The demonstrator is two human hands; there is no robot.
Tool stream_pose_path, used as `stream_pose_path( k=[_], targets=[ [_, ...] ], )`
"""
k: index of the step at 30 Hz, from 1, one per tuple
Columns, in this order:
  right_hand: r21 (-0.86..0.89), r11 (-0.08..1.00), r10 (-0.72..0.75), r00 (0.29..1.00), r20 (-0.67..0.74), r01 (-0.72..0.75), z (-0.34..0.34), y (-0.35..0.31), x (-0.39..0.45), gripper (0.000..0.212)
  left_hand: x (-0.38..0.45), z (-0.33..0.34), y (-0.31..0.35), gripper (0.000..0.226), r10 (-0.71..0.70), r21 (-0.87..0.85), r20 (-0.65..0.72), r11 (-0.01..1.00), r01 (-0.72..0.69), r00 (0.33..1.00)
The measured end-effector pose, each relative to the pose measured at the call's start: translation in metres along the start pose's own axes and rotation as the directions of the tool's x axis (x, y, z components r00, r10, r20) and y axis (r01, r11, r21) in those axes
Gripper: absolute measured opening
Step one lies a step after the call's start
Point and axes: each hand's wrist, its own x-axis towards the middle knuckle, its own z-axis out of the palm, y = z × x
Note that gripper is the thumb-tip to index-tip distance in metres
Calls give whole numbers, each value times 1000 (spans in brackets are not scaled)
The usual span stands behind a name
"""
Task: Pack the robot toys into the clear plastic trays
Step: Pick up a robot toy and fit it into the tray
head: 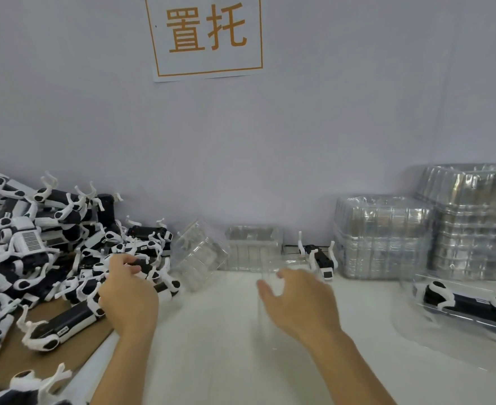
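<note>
— Toys first: where did we have them?

— Heaped at our nine o'clock, a pile of robot toys [51, 244] in black and white lying partly on a brown board [13, 355]. Our left hand [128, 296] was at the pile's near edge, fingers curled round one dark-bodied toy [147, 268]. One more toy [321, 260] lay alone at one o'clock, and another sat already in a clear tray [468, 305] at three o'clock.

— And the right hand?

— Our right hand [299, 299] hung over the white table [211, 346] at twelve o'clock, fingers spread and relaxed, gripping nothing that we could be sure of. We saw faint clear edges near it, too blurred to call a tray.

— Where were the empty trays?

— Two loose trays [226, 255] stood against the wall at twelve o'clock, one tilted, and tall tray stacks [427, 229] filled two o'clock.

— How did we expect the toy to handle?

— We judged it light, rigid plastic, with thin white legs that looked easy to snag or snap in that tangle. So we thought the dark body was the place to hold, not a leg. The trays looked thin and springy, likely to slide on the table, so we judged that steadying one by its rim was wise.
</note>
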Motion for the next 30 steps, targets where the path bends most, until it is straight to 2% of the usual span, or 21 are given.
stream_pose_path(
  k=[2, 3, 5, 8, 10, 13, 16, 18, 20, 22, 24, 26, 28, 30],
  targets=[
    [-138, 990, -23, 993, 120, 39, 9, -15, -9, 55, 3, -1, 4, 40, -15, -107, -30, 994, 11, 999],
    [-167, 984, -33, 988, 149, 58, 12, -19, -12, 45, 3, -1, 7, 36, -12, -168, -36, 986, 6, 999],
    [-156, 985, -51, 986, 159, 76, 11, -23, -15, 21, 3, 0, 10, 33, -11, -268, -42, 963, 0, 999],
    [-138, 988, -48, 984, 174, 72, -3, -14, -12, 12, 2, 1, 11, 30, -104, -434, -21, 897, 84, 994],
    [-125, 992, 0, 978, 207, 27, -11, -3, -9, 32, 3, 3, 10, 30, -220, -560, 12, 807, 189, 975],
    [-101, 994, 54, 974, 218, -33, -16, 10, -6, 35, 4, 4, 8, 38, -362, -688, 103, 647, 330, 926],
    [-100, 993, 79, 981, 178, -62, -19, 14, -2, 30, 4, 4, 11, 38, -413, -740, 226, 516, 431, 882],
    [-105, 992, 81, 988, 134, -67, -21, 18, 1, 28, 3, 3, 16, 35, -415, -776, 343, 380, 503, 843],
    [-93, 994, 55, 998, 40, -51, -23, 18, 2, 32, 1, 3, 24, 35, -396, -788, 434, 269, 554, 809],
    [77, 997, -2, 992, -125, 11, -24, 16, 3, 38, -3, 5, 35, 38, -370, -788, 492, 195, 584, 788],
    [364, 923, -46, 976, -213, 123, -23, 6, 2, 36, -13, 8, 48, 38, -320, -786, 536, 150, 600, 781],
    [553, 820, -60, 983, -171, 147, -19, -8, -1, 27, -27, 12, 63, 34, -225, -781, 567, 159, 604, 792],
    [644, 759, -69, 996, -64, 94, -13, -19, -1, 35, -45, 17, 76, 33, -101, -774, 586, 225, 592, 804],
    [735, 676, -34, 999, -27, 43, -9, -22, -1, 36, -65, 22, 86, 33, 39, -762, 613, 294, 577, 789]
  ],
)
